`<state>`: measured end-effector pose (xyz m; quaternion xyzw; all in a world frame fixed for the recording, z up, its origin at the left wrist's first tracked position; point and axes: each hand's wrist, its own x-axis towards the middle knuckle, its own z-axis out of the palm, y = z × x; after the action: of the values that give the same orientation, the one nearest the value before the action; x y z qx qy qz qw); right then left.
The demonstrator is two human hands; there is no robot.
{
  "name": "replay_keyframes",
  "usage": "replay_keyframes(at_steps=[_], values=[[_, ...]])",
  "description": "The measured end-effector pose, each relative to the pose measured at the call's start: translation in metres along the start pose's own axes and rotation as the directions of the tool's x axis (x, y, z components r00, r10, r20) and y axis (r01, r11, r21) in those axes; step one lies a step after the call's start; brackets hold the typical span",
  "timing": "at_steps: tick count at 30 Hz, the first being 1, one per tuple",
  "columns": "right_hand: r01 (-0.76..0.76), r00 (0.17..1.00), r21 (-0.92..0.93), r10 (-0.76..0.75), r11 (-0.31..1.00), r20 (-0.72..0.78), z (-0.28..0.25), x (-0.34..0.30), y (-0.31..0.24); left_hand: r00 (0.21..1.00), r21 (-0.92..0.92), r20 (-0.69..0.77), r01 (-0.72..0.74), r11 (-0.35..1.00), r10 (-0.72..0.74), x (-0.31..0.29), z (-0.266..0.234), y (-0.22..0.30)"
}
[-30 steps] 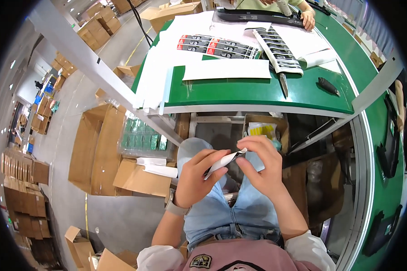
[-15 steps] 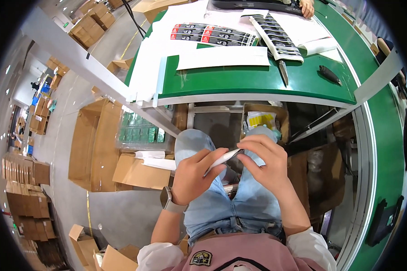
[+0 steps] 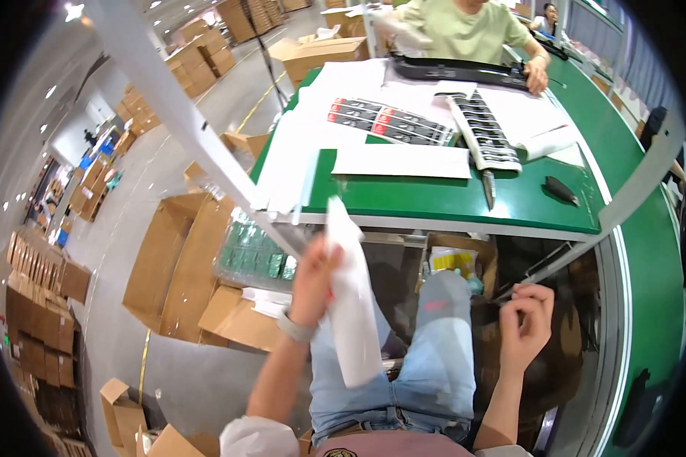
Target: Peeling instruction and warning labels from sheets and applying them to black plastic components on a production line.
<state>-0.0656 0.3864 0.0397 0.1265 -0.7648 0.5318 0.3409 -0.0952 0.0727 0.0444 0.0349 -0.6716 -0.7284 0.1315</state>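
In my left hand [image 3: 312, 280] is a long white paper strip [image 3: 354, 320], gripped near its upper half and blurred by motion. It hangs over my left leg, its upper end close to the table edge, and a touch of red shows by my fingers. My right hand [image 3: 527, 324] is apart from it, above and right of my right knee. Its fingers are curled with the thumb against them; whatever they may hold is hidden. On the table lie a white rectangular sheet [image 3: 401, 162], a black-and-red label sheet [image 3: 389, 120], and a knife [image 3: 488, 190] beside a curled label strip [image 3: 486, 135].
A small black part [image 3: 561, 190] lies at the table's right [image 3: 434, 199]. Across it, a person in a light green shirt [image 3: 465, 30] has a hand on a long black part [image 3: 457, 70]. A metal post [image 3: 183, 114], open cartons [image 3: 187, 263] and a box [image 3: 492, 266] surround my legs.
My hands have separated. The left has swung the white strip upright, and the right has moved away to the right. The view has tilted up, bringing the person across the table further into sight.
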Motion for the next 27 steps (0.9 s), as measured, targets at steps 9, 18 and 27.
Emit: replay_keyframes(at_steps=[9, 18, 27], values=[[-0.051, 0.999, -0.359, 0.042, 0.932, -0.032, -0.082, -0.003, -0.03, 0.929, 0.587, -0.029, -0.282, 0.759, 0.368, 0.369, -0.089, 0.015], [-0.535, 0.842, -0.842, 0.035, -0.07, -0.538, -0.324, -0.104, -0.051, 0.629, 0.521, 0.261, -0.73, 0.442, 0.732, 0.158, 0.103, 0.044], [-0.115, 0.982, -0.95, -0.113, 0.289, -0.153, -0.315, -0.068, -0.044, 0.525, 0.006, 0.641, -0.733, 0.68, 0.56, -0.001, 0.19, 0.032]])
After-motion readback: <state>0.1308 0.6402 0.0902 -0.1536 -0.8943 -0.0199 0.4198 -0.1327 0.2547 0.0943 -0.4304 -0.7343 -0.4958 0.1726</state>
